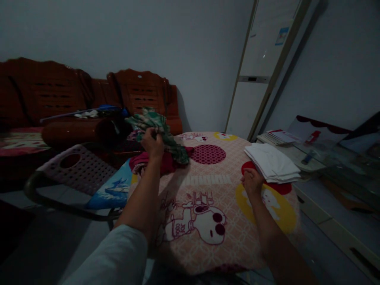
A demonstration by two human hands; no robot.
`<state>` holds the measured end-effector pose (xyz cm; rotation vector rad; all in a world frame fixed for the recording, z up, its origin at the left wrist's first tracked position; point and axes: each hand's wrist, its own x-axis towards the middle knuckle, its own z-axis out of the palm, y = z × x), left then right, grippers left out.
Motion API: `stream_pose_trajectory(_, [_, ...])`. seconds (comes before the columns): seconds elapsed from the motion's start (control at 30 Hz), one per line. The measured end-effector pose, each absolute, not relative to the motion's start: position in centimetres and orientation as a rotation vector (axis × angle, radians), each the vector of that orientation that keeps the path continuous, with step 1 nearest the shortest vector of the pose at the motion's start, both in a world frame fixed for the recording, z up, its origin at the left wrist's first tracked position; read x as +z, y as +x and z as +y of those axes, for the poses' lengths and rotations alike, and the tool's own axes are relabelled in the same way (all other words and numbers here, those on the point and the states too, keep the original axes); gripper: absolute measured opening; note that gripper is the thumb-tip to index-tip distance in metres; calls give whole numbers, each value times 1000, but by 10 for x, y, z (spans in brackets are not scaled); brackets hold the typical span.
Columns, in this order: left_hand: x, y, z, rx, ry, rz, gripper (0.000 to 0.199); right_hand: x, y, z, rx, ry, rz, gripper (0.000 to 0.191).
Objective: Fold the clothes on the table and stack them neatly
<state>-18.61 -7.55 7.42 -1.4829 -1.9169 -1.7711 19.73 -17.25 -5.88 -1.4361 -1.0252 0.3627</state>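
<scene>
My left hand (152,143) is closed on a crumpled green plaid cloth, perhaps a garment (175,149), lifting part of it above the far left of the table. Beneath it lies a bunched dark red cloth (166,163). My right hand (252,183) hovers over the table's right side, fingers curled together with nothing visible in them. Just beyond that hand sits a folded stack of white cloth (271,162). A pink patterned tablecloth (234,247) with cartoon dogs and coloured circles covers the round table under both hands.
A chair (78,170) with a woven back and blue picture seat stands at the left. Behind it are carved wooden seats (138,89) with things piled on them. A tall white cabinet-like unit (249,103) fills the corner. Papers (280,136) lie on the right-hand glass-topped stand.
</scene>
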Motion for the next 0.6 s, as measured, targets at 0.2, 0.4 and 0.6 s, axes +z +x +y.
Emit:
stream_pose_trajectory(0.2, [14,-201,-86,-907,-1780,-2373,25,-60,200,-172,269,-1505,-1066,35])
stream_pose_trajectory(0.4, [16,-198,-88,-736,-1945,-2235,29,-29,234,-174,-334,-1716,-1094,34])
stream_pose_trajectory(0.6, [20,-189,-100,-483,-2193,-2286,42,-5,292,-177,-541,-2366,-1175,38])
